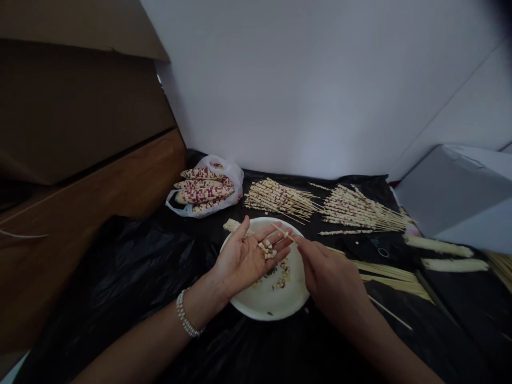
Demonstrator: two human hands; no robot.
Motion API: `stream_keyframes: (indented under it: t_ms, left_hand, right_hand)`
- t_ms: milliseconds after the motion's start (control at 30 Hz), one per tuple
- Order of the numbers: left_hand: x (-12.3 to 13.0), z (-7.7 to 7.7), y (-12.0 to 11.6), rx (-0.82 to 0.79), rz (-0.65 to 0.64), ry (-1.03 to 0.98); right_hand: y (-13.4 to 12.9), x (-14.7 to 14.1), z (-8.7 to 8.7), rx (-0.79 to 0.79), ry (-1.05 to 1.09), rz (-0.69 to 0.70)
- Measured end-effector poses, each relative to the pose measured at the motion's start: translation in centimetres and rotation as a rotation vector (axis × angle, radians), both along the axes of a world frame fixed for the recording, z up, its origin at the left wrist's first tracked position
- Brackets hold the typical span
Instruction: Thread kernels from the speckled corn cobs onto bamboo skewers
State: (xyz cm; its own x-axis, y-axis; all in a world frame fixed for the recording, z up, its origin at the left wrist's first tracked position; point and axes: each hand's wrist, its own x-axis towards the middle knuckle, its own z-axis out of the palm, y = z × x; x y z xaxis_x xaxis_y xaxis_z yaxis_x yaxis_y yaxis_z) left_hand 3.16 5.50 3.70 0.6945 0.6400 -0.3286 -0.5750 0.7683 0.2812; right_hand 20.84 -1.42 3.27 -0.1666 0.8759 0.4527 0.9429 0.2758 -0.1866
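Note:
My left hand [252, 253] is palm up with its fingers stretched out, and a few loose pale corn kernels [267, 249] lie on it. Pinched in my right hand [330, 266] is a thin wooden skewer [283, 231]; its tip points over my left fingers, with what looks like a kernel near the tip. Part of the stick behind my right hand shows again at the lower right. Below both hands stands a white bowl [256, 309] with loose kernels [282, 274] and dark bits in it. My hands hide part of the bowl.
A plastic bag [232, 178] of speckled corn cobs [204, 194] lies at the back left. Two piles of corn-threaded skewers [276, 197] [352, 210] sit along the wall. Bare skewers [396, 277] and stripped cobs [454, 264] lie right. Cardboard boxes [80, 106] stand left.

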Motion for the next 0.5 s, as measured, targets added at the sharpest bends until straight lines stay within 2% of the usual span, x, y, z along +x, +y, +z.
stream_keyframes:
  t_ms: [200, 333, 500]
  left_hand:
    - [0.3, -0.2, -0.4, 0.011, -0.055, -0.012]
    - [0.8, -0.8, -1.1, -0.016, -0.15, -0.03]
    - [0.9, -0.7, -1.5, -0.022, -0.185, -0.042]
  right_hand:
    - [-0.2, -0.6, 0.1, -0.054, 0.103, 0.068]
    - [-0.4, -1.1, -0.4, -0.105, 0.113, 0.12]
    - [-0.4, -1.4, -1.0, -0.146, 0.126, 0.135]
